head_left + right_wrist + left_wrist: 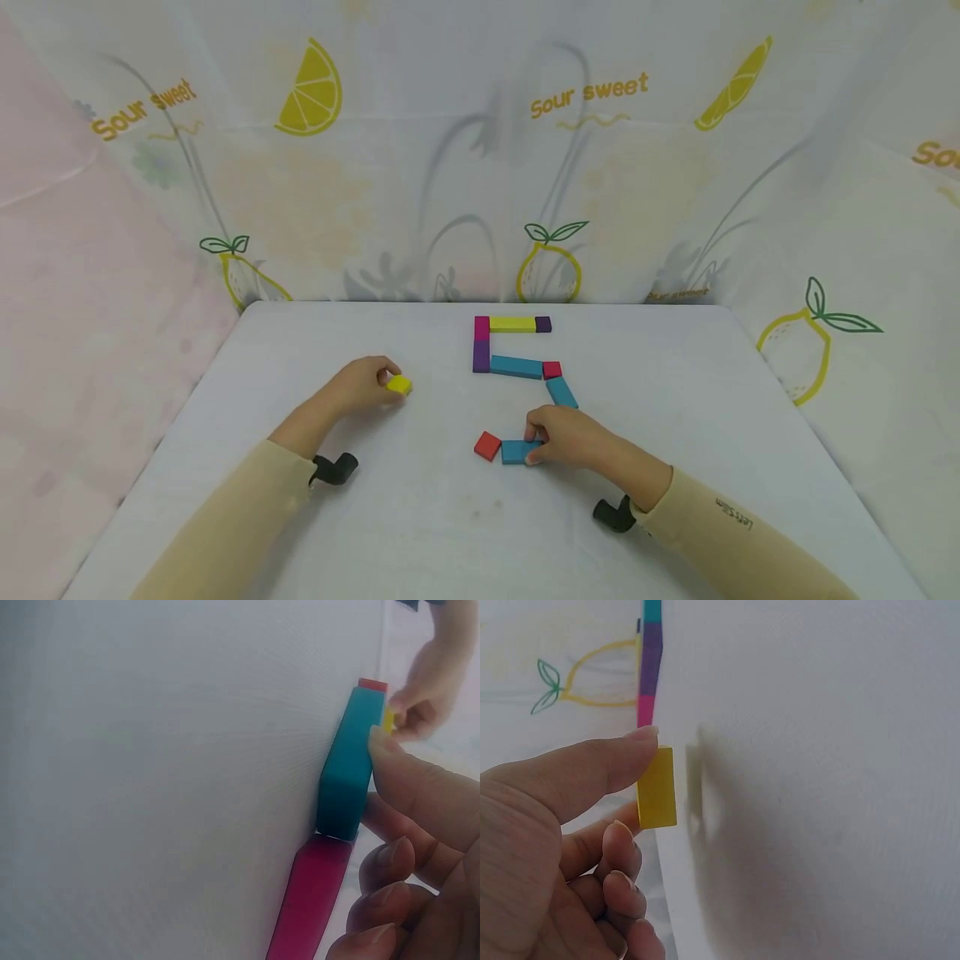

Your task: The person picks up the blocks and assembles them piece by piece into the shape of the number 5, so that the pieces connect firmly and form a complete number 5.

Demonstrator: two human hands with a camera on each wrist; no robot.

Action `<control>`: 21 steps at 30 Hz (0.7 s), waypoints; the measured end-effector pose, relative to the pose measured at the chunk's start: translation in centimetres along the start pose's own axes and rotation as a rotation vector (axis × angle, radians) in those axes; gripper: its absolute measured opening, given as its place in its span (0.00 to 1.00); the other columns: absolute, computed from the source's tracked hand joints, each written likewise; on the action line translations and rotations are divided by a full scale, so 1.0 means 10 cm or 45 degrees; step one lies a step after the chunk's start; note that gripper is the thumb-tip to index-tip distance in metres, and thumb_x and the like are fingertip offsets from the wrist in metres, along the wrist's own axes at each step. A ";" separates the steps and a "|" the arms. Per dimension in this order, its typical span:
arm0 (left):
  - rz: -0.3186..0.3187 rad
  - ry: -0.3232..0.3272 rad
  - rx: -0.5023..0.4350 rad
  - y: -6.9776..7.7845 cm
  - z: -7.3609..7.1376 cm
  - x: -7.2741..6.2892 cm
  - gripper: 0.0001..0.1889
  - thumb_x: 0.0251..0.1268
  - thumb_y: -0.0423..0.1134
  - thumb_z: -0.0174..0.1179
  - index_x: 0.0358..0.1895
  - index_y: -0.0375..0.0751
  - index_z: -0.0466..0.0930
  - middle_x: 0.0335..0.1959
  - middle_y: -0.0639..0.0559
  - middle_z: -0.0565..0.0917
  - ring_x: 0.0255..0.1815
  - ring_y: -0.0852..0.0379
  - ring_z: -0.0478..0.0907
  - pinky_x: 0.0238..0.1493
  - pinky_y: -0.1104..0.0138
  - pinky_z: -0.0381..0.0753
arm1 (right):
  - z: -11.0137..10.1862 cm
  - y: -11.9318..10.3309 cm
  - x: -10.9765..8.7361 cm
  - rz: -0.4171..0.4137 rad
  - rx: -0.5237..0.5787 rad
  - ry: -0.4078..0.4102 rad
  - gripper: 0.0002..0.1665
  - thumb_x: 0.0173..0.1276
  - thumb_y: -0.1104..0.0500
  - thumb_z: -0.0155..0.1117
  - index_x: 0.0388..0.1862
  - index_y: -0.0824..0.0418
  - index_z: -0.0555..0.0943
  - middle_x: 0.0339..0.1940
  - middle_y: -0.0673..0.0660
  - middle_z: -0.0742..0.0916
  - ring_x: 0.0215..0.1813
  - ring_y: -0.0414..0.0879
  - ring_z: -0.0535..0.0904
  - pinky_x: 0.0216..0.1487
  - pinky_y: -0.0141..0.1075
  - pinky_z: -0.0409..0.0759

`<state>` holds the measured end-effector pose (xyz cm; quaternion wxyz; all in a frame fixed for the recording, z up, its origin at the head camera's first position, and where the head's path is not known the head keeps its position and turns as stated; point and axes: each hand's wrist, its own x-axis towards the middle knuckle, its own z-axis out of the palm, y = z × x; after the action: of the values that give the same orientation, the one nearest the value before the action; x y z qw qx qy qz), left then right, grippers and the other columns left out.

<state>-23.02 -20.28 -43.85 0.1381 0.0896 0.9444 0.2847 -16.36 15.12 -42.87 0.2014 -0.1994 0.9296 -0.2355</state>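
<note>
My left hand (363,385) pinches a small yellow block (658,787) between thumb and fingers; a gap and a shadow show between block and table. On the right, my right hand (573,437) grips a blue block (350,765) by its long sides, thumb on one side and fingers on the other. That blue block lies with one end against a tilted red block (487,446). Its other end meets a magenta block (313,896), which the right hand hides in the head view. Another blue block (562,392) slants down toward the right hand.
Farther back, a line of blocks runs on: a small red block (552,369), a long blue block (516,367), a purple block (481,357), a magenta block (482,327), a yellow-green block (512,324) and a dark purple block (543,324). A lemon-print cloth hangs behind the white table (300,333).
</note>
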 end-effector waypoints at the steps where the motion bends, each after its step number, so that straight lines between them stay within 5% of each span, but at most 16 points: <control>1: 0.008 -0.003 -0.001 0.02 0.01 0.00 0.23 0.57 0.42 0.73 0.53 0.36 0.80 0.32 0.49 0.72 0.32 0.53 0.70 0.34 0.63 0.69 | 0.00 0.00 0.00 -0.001 0.002 0.002 0.12 0.57 0.56 0.79 0.34 0.54 0.82 0.24 0.49 0.77 0.32 0.43 0.72 0.33 0.35 0.72; 21: 0.097 -0.053 0.008 0.34 0.25 -0.09 0.22 0.56 0.43 0.75 0.52 0.40 0.81 0.32 0.51 0.74 0.33 0.55 0.70 0.34 0.65 0.72 | 0.01 0.02 0.01 -0.004 0.026 -0.008 0.12 0.58 0.56 0.79 0.34 0.54 0.81 0.24 0.49 0.77 0.32 0.43 0.73 0.33 0.35 0.72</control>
<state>-21.09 -16.41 -43.70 0.1466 0.1318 0.9381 0.2849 -16.48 15.17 -43.04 0.2060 -0.1997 0.9262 -0.2447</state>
